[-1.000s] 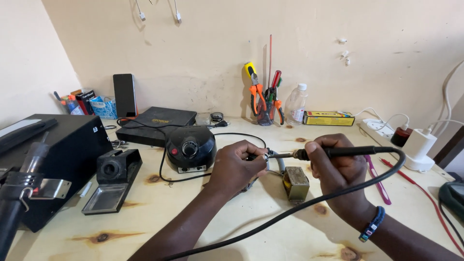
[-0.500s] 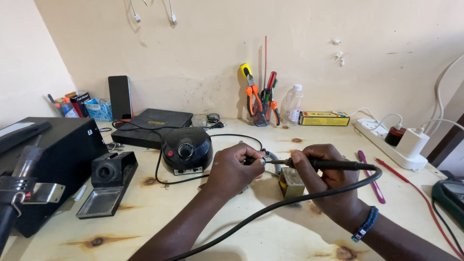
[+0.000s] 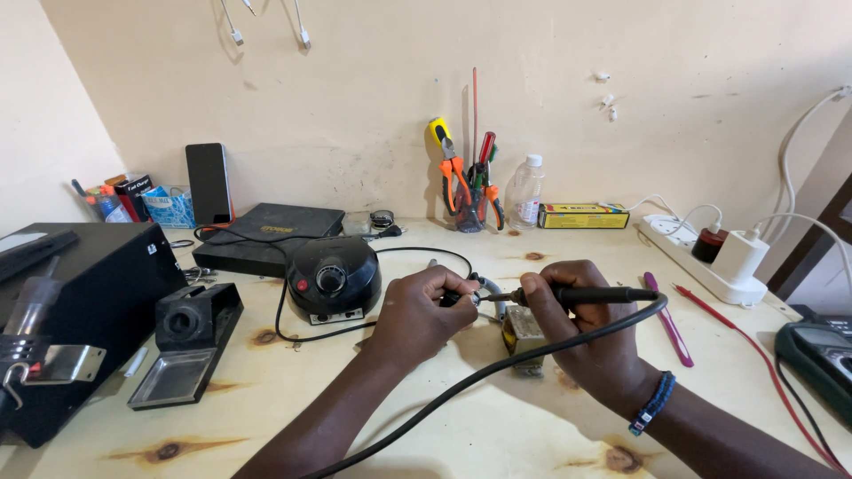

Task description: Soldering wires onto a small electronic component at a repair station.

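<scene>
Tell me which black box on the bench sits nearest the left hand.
The round-topped black unit with the dial, just beside the left hand. The flat black box lies farther back by the wall; the big black case stands at the far left edge.

Cluttered pale wooden workbench (image 3: 461,426)

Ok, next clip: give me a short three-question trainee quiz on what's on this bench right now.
1. True or false: the right hand grips the soldering iron.
2. The left hand is nearest which thing? A) black round-topped unit with a knob B) white power strip C) clear bottle
3. Fill in: the pliers standing by the wall have ____ handles.

Key: 1 true. 2 A. 3 orange.
</scene>
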